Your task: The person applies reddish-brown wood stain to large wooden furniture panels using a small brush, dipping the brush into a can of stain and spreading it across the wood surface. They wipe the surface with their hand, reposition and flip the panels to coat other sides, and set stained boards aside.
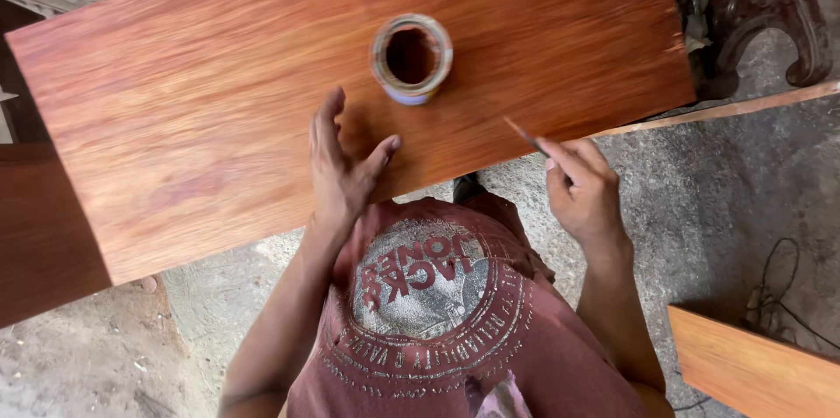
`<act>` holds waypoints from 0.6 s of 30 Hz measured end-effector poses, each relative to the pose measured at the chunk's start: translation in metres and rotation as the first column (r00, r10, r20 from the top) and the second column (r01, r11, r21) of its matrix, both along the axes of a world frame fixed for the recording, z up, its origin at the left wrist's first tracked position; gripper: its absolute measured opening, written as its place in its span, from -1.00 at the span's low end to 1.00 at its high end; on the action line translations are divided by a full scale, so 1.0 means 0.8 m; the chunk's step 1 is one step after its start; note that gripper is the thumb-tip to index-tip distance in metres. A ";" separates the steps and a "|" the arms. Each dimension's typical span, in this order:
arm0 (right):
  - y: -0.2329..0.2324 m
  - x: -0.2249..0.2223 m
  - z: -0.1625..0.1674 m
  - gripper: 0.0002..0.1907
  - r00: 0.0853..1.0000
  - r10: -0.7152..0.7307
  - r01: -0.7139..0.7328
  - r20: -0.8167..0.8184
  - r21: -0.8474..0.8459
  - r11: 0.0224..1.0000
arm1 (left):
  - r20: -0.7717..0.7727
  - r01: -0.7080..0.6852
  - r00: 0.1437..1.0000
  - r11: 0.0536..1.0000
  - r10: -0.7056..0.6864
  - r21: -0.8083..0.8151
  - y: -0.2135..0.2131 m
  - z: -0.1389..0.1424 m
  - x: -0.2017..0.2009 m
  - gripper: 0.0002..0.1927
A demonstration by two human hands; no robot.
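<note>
Open tin (pixel 411 58) on red-brown board (pixel 219 94); left hand (pixel 341 168) flat beside it, right hand (pixel 582 190) pinching thin brush (pixel 525 135) at board edge

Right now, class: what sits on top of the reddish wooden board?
An open tin and the left hand rest on the board; the tin's contents are too dark to tell.
</note>
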State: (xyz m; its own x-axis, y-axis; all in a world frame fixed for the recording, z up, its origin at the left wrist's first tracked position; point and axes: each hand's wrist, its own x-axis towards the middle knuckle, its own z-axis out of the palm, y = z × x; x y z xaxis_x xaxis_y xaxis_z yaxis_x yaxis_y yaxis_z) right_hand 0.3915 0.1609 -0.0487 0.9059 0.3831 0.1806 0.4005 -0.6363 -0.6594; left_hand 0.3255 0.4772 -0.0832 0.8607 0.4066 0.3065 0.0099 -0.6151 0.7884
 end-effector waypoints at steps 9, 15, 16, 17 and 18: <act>-0.156 0.122 -0.022 -0.75 0.985 -0.087 0.087 0.152 0.005 0.996 | -0.007 -0.114 0.993 0.931 0.119 -0.346 -0.075 -0.034 0.119 0.05; -0.146 0.215 -0.056 -0.78 0.972 -0.027 0.059 0.234 -0.129 0.990 | -0.068 -0.139 0.990 0.952 0.126 -0.271 -0.064 -0.053 0.110 -0.02; -0.137 0.237 -0.060 -0.79 0.957 -0.001 0.042 0.289 -0.135 0.990 | -0.060 -0.132 0.991 0.952 0.120 -0.277 -0.062 -0.054 0.109 -0.03; -0.128 0.258 -0.062 -0.76 0.960 -0.011 0.055 0.281 -0.150 0.987 | -0.059 -0.127 0.992 0.950 0.115 -0.285 -0.061 -0.055 0.109 -0.05; -0.119 0.275 -0.064 -0.73 0.964 -0.020 0.067 0.264 -0.170 0.983 | -0.056 -0.128 0.992 0.952 0.117 -0.279 -0.061 -0.055 0.110 -0.04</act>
State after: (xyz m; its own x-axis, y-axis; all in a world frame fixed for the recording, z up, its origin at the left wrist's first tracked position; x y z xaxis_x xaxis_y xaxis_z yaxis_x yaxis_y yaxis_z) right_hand 0.6115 0.0654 -0.0998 0.8531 0.3912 0.3452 0.5124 -0.7531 -0.4127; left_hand 0.4134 0.4282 -0.1272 0.8078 0.5743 0.1324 0.1047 -0.3608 0.9267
